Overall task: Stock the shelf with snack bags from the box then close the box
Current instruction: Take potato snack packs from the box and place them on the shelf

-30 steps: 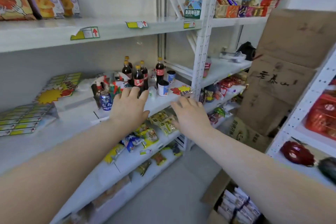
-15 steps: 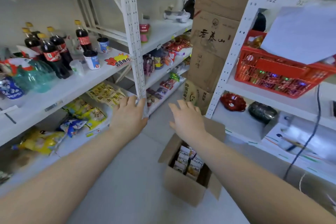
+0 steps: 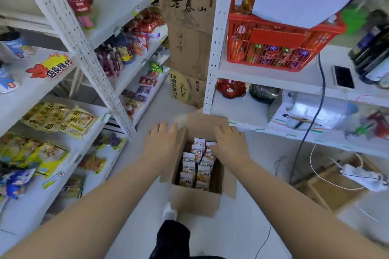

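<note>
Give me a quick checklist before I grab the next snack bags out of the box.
1. Box flaps open: ok, the top is open.
2. Snack bags left inside: ok, several stand upright in rows.
3. Left hand free: ok, open over the box's left edge, holding nothing.
4. Right hand free: ok, it reaches toward the far bags but grips nothing yet.
5. Room on the shelf at left: cannot tell, other packets already lie there.
6. Floor around the box: ok, though a cable hangs to the right.
</note>
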